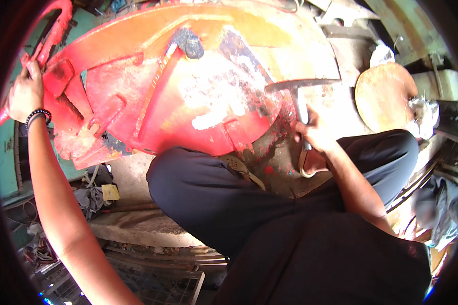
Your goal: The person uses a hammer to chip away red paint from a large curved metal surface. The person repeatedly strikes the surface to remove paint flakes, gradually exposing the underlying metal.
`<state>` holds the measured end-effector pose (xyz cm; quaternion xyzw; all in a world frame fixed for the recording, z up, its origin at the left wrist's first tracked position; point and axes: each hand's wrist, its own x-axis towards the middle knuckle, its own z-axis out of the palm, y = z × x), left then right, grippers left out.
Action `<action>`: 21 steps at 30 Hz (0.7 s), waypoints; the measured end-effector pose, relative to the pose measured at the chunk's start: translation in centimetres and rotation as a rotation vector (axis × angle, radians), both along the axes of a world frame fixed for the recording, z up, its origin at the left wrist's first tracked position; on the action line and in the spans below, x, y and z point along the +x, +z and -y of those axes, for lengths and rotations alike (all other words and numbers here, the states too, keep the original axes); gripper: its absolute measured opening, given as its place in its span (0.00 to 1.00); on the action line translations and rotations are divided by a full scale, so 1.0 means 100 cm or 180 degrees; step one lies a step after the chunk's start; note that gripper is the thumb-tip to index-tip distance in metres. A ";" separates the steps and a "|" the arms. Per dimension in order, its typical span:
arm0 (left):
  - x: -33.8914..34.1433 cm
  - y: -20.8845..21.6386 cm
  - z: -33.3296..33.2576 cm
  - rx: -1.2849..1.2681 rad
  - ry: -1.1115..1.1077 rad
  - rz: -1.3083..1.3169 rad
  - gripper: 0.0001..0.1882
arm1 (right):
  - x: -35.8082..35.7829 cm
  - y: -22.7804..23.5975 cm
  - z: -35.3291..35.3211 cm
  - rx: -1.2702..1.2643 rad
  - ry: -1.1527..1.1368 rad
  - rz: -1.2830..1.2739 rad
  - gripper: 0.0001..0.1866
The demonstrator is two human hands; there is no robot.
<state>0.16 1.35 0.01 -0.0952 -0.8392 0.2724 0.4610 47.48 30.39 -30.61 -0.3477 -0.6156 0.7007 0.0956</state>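
Observation:
A large red-painted metal plate [137,86] with ribs and flaking paint fills the upper middle, its centre scraped to bare grey-white. My left hand [24,94], with a bead bracelet at the wrist, grips a red metal bar [53,30] at the plate's upper left edge. My right hand [315,133] is closed on the handle of a chipping hammer [299,86], whose narrow dark head lies across the plate's right edge. My knees in dark trousers sit just below the plate.
A round rusty disc [384,94] lies to the right of the hammer. A sandal [239,168] shows under the plate. Green metal [7,152] stands at the far left; rags and scrap [94,190] lie lower left, with a metal grid [152,287] below.

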 end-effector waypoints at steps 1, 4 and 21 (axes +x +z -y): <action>0.003 0.000 -0.001 -0.0002 -0.0079 0.0051 0.30 | 0.003 -0.003 -0.004 0.0165 -0.0069 0.0341 0.04; 0.004 -0.001 0.000 -0.0079 -0.0177 -0.0107 0.29 | 0.006 -0.018 -0.013 -0.1254 -0.0414 0.0520 0.04; -0.003 -0.005 0.005 -0.0043 -0.0262 -0.0281 0.26 | -0.002 -0.028 -0.011 -0.0850 0.0050 0.0180 0.10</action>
